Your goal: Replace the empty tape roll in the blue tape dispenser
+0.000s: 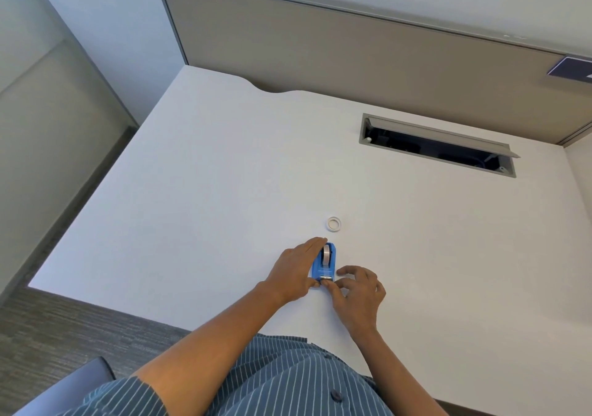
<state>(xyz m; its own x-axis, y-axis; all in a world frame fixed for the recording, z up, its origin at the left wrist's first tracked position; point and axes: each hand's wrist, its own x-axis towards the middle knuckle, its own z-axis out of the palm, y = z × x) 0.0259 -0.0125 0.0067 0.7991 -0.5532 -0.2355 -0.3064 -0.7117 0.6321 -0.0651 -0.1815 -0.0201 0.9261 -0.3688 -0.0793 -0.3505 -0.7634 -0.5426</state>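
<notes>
The blue tape dispenser (330, 266) stands on the white desk (224, 191) near its front edge, with a tape roll (326, 253) seated upright in it. My left hand (296, 270) lies along the dispenser's left side and grips it, fingertips reaching its far end. My right hand (357, 290) is at the near end, thumb and forefinger pinched at the cutter, where the tape's end seems to be; the strip itself is too thin to make out. A small empty white tape core (333, 224) lies flat on the desk just beyond the dispenser.
A grey cable hatch (439, 145) is sunk into the desk at the back right, its lid raised. A beige partition panel (352, 57) closes the desk's far side. A grey chair corner (80, 380) shows at the lower left over carpet.
</notes>
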